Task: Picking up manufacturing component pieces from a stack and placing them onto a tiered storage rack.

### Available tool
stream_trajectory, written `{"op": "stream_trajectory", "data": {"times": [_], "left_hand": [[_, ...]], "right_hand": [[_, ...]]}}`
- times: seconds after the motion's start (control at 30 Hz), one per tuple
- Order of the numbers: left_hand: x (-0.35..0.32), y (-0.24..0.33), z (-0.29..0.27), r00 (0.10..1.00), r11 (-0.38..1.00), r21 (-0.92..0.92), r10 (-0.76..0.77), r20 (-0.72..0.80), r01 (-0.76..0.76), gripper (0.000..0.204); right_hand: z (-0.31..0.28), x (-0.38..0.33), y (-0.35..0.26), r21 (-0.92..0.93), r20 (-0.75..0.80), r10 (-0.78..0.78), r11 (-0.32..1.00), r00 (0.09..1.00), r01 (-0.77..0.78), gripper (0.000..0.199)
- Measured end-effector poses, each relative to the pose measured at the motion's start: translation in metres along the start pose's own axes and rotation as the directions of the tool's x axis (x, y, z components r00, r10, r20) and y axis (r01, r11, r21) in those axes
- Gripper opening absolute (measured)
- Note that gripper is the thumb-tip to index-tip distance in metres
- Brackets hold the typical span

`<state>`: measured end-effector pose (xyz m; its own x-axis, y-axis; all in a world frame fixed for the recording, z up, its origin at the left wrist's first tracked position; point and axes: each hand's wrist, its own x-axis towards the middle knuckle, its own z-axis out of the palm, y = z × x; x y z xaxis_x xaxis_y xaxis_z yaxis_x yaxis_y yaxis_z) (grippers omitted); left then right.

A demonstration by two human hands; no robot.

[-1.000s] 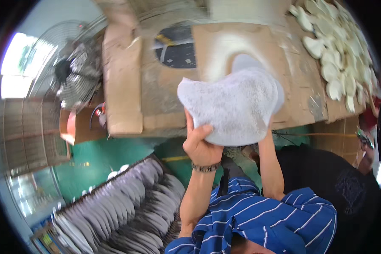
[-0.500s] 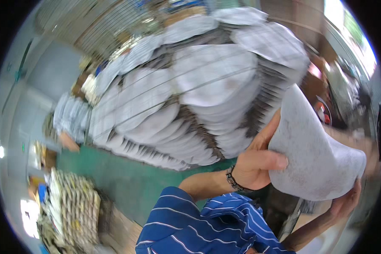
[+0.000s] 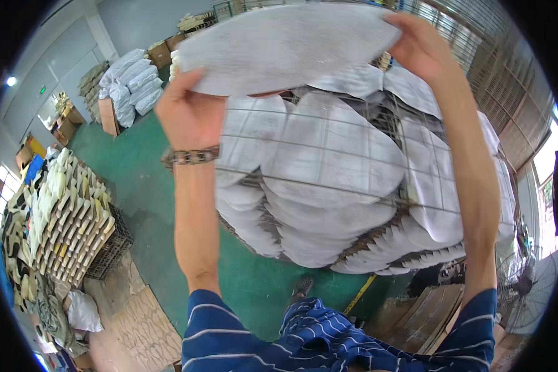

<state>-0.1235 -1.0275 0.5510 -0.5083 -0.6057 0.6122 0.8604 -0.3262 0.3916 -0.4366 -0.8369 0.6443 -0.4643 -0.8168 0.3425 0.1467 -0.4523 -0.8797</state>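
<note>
Up in front of me I hold a light grey, rounded flat sheet (image 3: 285, 49), stretched crosswise between both hands. My left hand (image 3: 192, 115) is closed on its lower left corner, thumb on the near face. Its right end is pinched by my right hand (image 3: 418, 46), with that arm raised and reaching far forward. Below and behind the sheet stand several stacked layers of similar grey-white pieces (image 3: 332, 149) with a thin wire grid (image 3: 304, 180) across them. The held sheet hides part of the far layers, and its kind cannot be made out.
At left, a dark crate (image 3: 111, 245) bears a pile of pale cut strips (image 3: 65, 208). Cardboard sheets (image 3: 146, 319) lie on the green floor (image 3: 149, 198). White sacks (image 3: 133, 80) stand at the back left. A standing fan (image 3: 524, 282) and folded cardboard (image 3: 418, 316) are at right.
Both hands have lifted the grey sheet from the lower right to high over the stacks, and it is now held out wide. The view has swung round, bringing the left-hand pile further into sight.
</note>
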Motion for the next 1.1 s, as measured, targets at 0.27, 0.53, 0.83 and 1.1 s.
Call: {"op": "stream_trajectory", "data": {"times": [0.27,0.53,0.83,1.1], "left_hand": [[-0.089,0.021,-0.098,0.832,-0.025,0.996,0.553,-0.055,0.083,0.074],[-0.125,-0.013,-0.113,0.910,-0.408,0.906,0.322,0.260,-0.114,0.052],[-0.126,-0.019,-0.121,0.910,-0.390,0.909,0.307,0.280,-0.148,0.035],[-0.137,-0.022,-0.115,0.837,-0.138,0.959,0.467,0.285,-0.249,0.065]], "right_hand": [[0.079,0.123,0.191,-0.067,0.038,0.288,0.956,0.957,-0.285,0.023],[0.053,0.075,0.276,-0.950,0.286,-0.364,0.012,0.886,0.312,0.041],[0.045,0.068,0.269,-0.961,0.267,-0.270,0.000,0.925,0.278,0.033],[0.056,0.038,0.214,-0.930,0.220,-0.073,0.286,0.973,0.232,0.037]]}}
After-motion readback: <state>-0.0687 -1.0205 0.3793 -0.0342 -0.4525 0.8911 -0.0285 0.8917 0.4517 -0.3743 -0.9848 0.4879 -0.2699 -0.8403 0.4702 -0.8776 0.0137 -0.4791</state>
